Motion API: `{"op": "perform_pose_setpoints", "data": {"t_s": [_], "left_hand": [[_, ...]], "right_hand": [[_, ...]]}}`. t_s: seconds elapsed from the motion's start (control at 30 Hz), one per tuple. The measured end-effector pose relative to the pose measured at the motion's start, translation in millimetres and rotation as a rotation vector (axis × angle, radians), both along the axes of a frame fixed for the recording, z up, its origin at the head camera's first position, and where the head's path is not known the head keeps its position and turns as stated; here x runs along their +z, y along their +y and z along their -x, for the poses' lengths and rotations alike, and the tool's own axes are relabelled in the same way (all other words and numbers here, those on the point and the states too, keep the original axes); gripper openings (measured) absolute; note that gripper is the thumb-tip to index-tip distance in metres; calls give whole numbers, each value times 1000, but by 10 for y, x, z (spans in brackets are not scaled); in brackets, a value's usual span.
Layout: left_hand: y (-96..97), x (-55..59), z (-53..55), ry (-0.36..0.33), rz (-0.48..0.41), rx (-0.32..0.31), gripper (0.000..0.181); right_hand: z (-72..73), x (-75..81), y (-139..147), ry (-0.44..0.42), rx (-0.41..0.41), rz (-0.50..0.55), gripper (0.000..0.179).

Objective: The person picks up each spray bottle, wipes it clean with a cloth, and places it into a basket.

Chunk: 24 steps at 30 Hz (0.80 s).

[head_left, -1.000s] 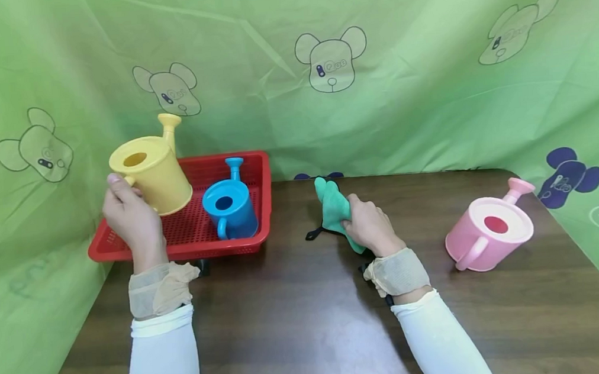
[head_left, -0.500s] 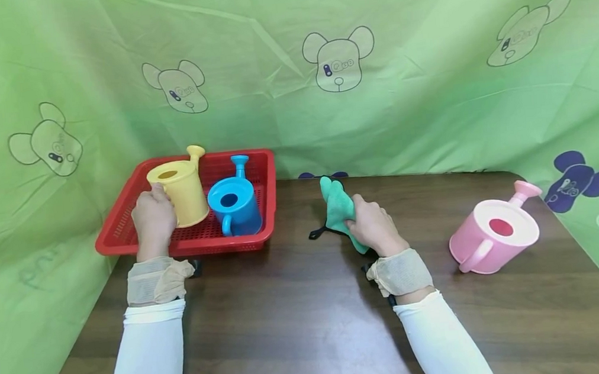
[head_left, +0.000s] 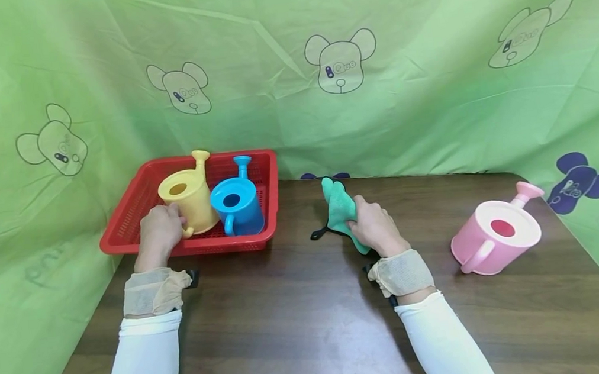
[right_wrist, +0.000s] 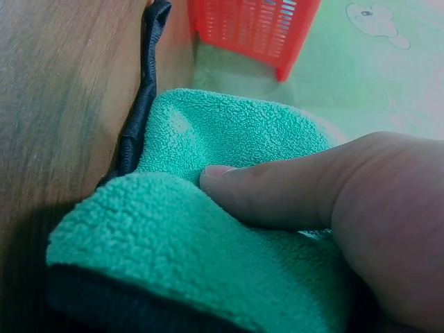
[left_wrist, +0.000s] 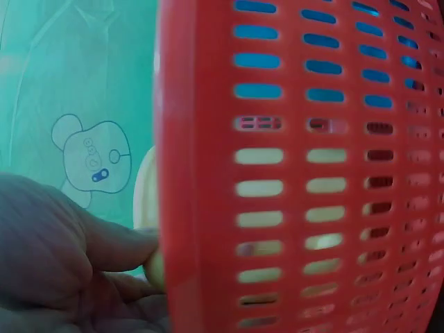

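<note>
In the red basket (head_left: 123,249), the yellow watering can (head_left: 197,211) stands upright beside the blue watering can (head_left: 239,209). My left hand (head_left: 158,232) reaches over the near rim and pinches the yellow can's handle. From the left wrist, the thumb (left_wrist: 118,244) shows against a bit of that handle, while the basket wall hides most of the can. On the table, my right hand (head_left: 375,225) grips a bunched green cloth (head_left: 340,210) with black edging and a black loop. Its thumb (right_wrist: 263,194) presses into the fleecy fabric.
A pink watering can (head_left: 488,242) stands on the right of the brown wooden table (head_left: 289,318), spout pointing back right. Behind the basket and along both sides hangs a green printed curtain (head_left: 405,112).
My left hand has lowered the yellow watering can from above the basket's left side into it, beside the blue one. The right hand stays in place with the green cloth.
</note>
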<state>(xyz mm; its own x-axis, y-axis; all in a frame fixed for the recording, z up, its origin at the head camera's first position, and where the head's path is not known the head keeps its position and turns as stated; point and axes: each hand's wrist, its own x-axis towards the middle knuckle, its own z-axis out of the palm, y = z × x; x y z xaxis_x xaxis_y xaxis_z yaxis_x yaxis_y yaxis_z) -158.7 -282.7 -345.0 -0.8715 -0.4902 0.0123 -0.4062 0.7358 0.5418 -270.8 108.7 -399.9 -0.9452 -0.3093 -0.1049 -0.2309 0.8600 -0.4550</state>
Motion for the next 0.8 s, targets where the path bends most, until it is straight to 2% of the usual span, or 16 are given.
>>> {"op": "perform_pose_setpoints", "data": {"t_s": [0.1,0.2,0.33,0.47,0.6,0.8], "left_hand": [[5,6,-29,-5,62,-33,52],[18,30,-55,-79,86,-41,52],[42,67,-86,-205,82,-12,55],[51,77,-93,-272,73,-21,53],[48,75,-98,-307,87,-45,51],[45,73,-115,-307,114,-48,47]], "right_hand": [[-1,-8,7,-3,-2,-4,51],[-5,-13,9,-3,-4,-10,52],[-12,-12,5,-2,-4,-9,52],[-14,-16,8,-5,-6,-9,53],[-14,-15,13,-12,-2,-5,53],[-7,-18,-1,-13,6,4,54]]}}
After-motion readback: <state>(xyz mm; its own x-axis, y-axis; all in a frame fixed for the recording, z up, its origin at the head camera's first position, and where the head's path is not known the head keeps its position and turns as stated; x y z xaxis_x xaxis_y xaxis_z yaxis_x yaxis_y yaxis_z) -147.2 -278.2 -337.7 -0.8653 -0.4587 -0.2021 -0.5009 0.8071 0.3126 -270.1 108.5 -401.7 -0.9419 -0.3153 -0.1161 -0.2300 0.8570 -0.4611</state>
